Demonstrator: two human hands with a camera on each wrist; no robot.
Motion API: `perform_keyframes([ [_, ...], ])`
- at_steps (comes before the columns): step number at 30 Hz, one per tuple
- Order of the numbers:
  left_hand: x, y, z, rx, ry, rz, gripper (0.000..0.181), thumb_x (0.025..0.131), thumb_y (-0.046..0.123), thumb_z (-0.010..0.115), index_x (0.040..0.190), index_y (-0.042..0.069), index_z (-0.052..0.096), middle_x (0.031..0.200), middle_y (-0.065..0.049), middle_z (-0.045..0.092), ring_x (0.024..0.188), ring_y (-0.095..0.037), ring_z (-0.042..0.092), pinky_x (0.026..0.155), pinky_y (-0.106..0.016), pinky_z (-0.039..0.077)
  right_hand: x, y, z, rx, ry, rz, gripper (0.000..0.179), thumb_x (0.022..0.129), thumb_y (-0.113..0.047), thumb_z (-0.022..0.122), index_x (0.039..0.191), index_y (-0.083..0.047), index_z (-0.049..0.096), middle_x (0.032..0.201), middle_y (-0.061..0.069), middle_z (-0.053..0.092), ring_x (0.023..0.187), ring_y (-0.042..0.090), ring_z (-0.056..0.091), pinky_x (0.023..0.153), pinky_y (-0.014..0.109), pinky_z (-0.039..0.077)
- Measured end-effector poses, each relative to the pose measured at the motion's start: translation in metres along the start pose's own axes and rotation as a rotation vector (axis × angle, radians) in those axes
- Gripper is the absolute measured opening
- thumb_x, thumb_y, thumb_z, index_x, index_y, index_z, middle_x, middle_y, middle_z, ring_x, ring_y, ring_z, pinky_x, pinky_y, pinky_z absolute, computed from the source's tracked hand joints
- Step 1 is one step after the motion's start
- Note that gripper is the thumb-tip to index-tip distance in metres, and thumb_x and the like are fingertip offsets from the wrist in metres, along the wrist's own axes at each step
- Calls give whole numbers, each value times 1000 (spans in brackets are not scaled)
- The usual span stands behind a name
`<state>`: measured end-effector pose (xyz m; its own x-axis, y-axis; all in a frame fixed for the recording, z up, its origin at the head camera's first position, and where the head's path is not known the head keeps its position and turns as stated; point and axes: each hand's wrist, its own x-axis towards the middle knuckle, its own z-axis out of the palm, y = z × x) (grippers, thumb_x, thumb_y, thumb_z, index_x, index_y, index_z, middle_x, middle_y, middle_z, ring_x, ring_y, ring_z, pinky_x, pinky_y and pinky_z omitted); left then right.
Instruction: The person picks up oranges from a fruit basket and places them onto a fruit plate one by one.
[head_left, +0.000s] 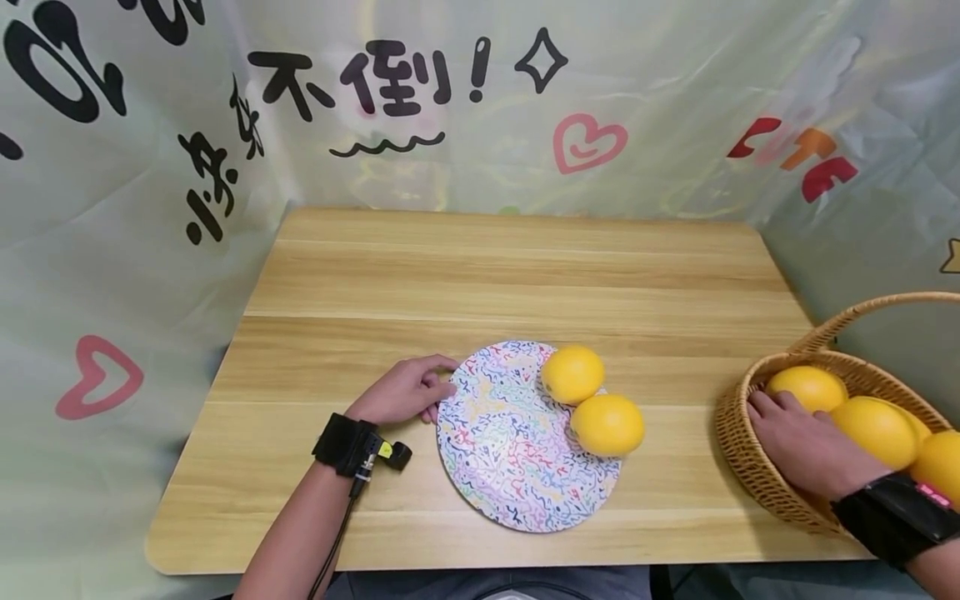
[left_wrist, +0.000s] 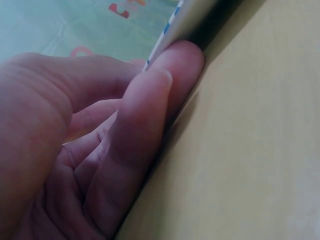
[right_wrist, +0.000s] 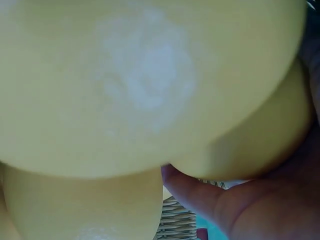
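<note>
A round flat plate (head_left: 517, 467) patterned with coloured squiggles lies near the table's front. Two yellow lemons (head_left: 573, 375) sit on its right side. My left hand (head_left: 405, 390) grips the plate's left rim; the left wrist view shows fingertips (left_wrist: 182, 62) tucked under the raised edge. At the right, my right hand (head_left: 806, 442) reaches inside a wicker basket (head_left: 738, 417). Its thumb and fingers close round a lemon (right_wrist: 260, 142), partly hidden behind a nearer lemon (right_wrist: 100, 110) in the right wrist view.
Several more lemons (head_left: 876, 432) fill the basket, whose arched handle (head_left: 862, 312) rises above its rim. The wooden table (head_left: 510, 267) is bordered by a printed curtain (head_left: 465, 183) behind and at both sides. The basket stands at the table's right front corner.
</note>
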<state>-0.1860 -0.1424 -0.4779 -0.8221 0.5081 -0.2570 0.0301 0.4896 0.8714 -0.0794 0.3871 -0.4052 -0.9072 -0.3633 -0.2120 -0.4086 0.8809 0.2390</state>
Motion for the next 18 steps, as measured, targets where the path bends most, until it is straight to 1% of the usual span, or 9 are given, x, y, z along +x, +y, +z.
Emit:
perform_keyframes([
  [10, -1, 2, 0, -2, 0, 6, 47, 103, 26, 65, 147, 16, 55, 82, -4, 71, 62, -17, 68, 63, -35, 61, -1, -2, 0, 25, 9, 10, 37, 97, 0, 58, 133, 7, 59, 133, 28, 58, 114, 47, 54, 63, 59, 54],
  [18, -1, 1, 1, -4, 4, 8, 46, 103, 25, 64, 147, 16, 56, 83, -5, 70, 62, -17, 67, 62, -34, 61, -1, -1, 3, 62, 33, 20, 33, 97, -3, 59, 130, 3, 61, 131, 26, 58, 112, 48, 54, 61, 59, 53],
])
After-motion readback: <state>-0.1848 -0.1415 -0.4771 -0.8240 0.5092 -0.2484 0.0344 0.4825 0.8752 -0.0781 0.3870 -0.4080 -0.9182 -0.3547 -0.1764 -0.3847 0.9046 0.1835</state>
